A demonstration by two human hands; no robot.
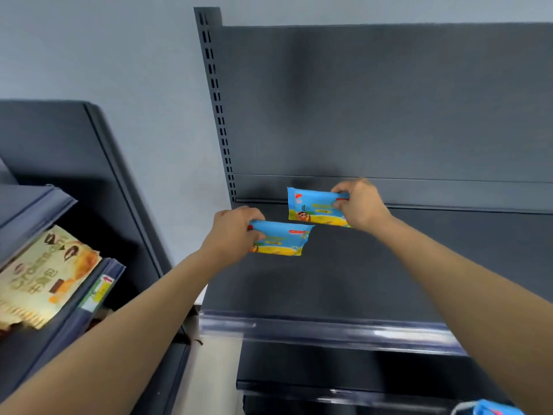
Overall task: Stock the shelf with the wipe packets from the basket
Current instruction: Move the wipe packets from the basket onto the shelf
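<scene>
— What's in each hand?

— A wipe packet apiece. The left hand [232,232] has its fingers [256,235] pinching the left end of a blue-and-yellow packet [281,238], held flat-faced over the dark shelf [389,265]. The right hand [360,205] pinches the right end of a second packet [314,206], a little higher and farther back, close to the shelf's back panel [389,100].

— Are the packets resting on the shelf?

— I can't tell for sure; the nearer one looks held above the board, the farther one sits right by the back edge. The two packets are just beside each other, corners nearly meeting.

— Anything else on that shelf?

— Only the glossy price rail [329,327] along its front lip. At the bottom right corner something blue with a white cord [490,408] pokes into view, too cut off to make out.

— And to the left?

— A neighbouring rack [45,205] with a cream-coloured snack bag [48,274] lying on it, behind a label strip [98,290].
</scene>
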